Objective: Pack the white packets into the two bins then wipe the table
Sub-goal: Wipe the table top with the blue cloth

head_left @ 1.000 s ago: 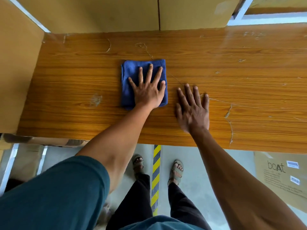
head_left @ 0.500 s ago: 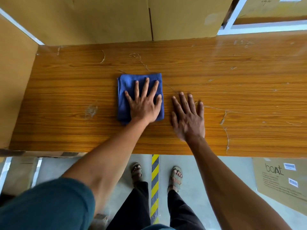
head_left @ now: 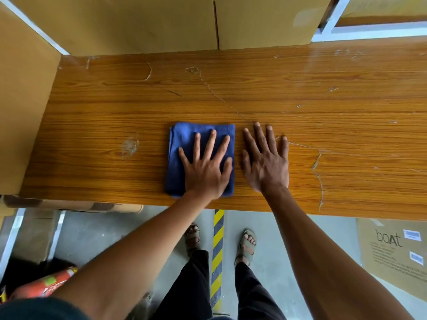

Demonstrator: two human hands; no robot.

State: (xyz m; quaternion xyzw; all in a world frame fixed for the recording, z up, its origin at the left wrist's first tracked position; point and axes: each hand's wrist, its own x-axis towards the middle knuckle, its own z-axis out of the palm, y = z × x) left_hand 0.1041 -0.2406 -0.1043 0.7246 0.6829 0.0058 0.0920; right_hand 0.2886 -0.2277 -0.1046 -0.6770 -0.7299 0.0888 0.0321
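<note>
A folded blue cloth (head_left: 182, 144) lies on the wooden table (head_left: 323, 116), close to its near edge. My left hand (head_left: 206, 168) presses flat on the cloth with fingers spread and straight. Just to the right of the cloth, my right hand (head_left: 265, 160) rests flat on the bare wood, fingers straight. No white packets or bins show in this view.
Large cardboard boxes (head_left: 150, 21) stand along the table's far edge, and another cardboard wall (head_left: 23, 100) closes its left end. The tabletop has scratches and a chipped patch (head_left: 317, 167) at right. On the floor stand a "boat" carton (head_left: 397, 250) and a red cylinder (head_left: 46, 285).
My left hand has dragged the blue cloth toward me, from the table's middle to near its front edge. My right hand stays flat beside it on the wood.
</note>
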